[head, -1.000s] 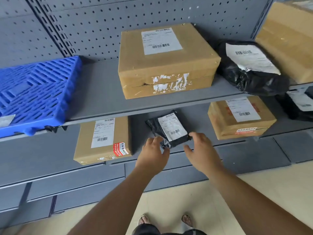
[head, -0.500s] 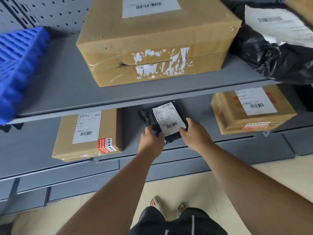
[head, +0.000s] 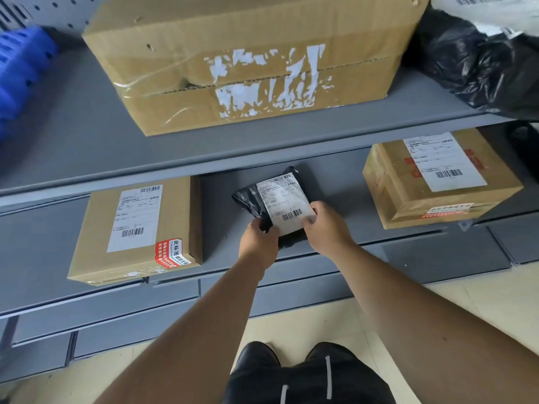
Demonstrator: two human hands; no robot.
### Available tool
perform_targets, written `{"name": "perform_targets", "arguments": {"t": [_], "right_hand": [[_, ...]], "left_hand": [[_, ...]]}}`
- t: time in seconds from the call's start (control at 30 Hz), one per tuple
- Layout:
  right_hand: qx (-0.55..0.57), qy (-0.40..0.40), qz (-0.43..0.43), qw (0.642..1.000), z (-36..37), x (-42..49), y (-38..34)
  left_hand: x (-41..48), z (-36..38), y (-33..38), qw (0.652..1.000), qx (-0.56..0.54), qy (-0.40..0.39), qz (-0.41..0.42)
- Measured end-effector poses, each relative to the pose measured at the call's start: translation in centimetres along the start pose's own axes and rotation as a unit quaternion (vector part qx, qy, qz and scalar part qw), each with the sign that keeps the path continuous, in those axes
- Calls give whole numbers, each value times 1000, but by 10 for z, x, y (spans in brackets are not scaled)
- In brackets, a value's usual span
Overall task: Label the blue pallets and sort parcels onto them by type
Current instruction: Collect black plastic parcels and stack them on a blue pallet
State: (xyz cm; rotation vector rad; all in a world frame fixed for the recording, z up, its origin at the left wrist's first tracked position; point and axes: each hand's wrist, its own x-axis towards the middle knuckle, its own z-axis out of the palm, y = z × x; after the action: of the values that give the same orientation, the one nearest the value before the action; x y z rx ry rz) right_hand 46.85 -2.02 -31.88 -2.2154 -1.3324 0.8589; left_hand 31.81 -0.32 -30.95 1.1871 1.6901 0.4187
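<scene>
A small black parcel bag point(head: 274, 196) with a white barcode label lies on the lower grey shelf point(head: 335, 176). My left hand point(head: 258, 237) grips its near left corner and my right hand point(head: 325, 225) grips its near right edge, thumb on the label. A blue pallet point(head: 20, 68) lies at the far left of the upper shelf point(head: 75, 135), only partly in view.
On the lower shelf a cardboard box point(head: 137, 228) sits left of the bag and another box point(head: 437, 179) sits right. Above, a large taped carton point(head: 248, 59) and a big black bag point(head: 478, 62) rest on the upper shelf. Beige floor lies below.
Both hands reached forward and closed on the small black bag. My head moved closer and lower toward the shelves, so the upper shelf items now fill the top of the view.
</scene>
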Motion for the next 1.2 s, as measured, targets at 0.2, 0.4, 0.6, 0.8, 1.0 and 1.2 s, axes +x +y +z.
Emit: {"name": "perform_targets", "arguments": {"t": [0.2,0.4,0.6,0.8,1.0,1.2], "right_hand": [[37,4,5,999,-7,-21,-5],[113,-15,12,993,-24,-58,-16],[188,-11,21,982,-39,-95,-31],[239,-15,25,971,-45,-136,-46],[284,-14,33,958,-36,-187,-70],[305,4,30,952,-12,-243,-108]], "left_hand": [[-18,-12,-3,999,-47,13,0],[-53,-34,-1,996,-85,20,-9],[-94,-57,4,993,-108,37,-8],[-132,-83,-4,989,-142,42,-9],[-167,-121,-30,984,-174,41,9],[-196,-175,-59,984,-164,49,44]]}}
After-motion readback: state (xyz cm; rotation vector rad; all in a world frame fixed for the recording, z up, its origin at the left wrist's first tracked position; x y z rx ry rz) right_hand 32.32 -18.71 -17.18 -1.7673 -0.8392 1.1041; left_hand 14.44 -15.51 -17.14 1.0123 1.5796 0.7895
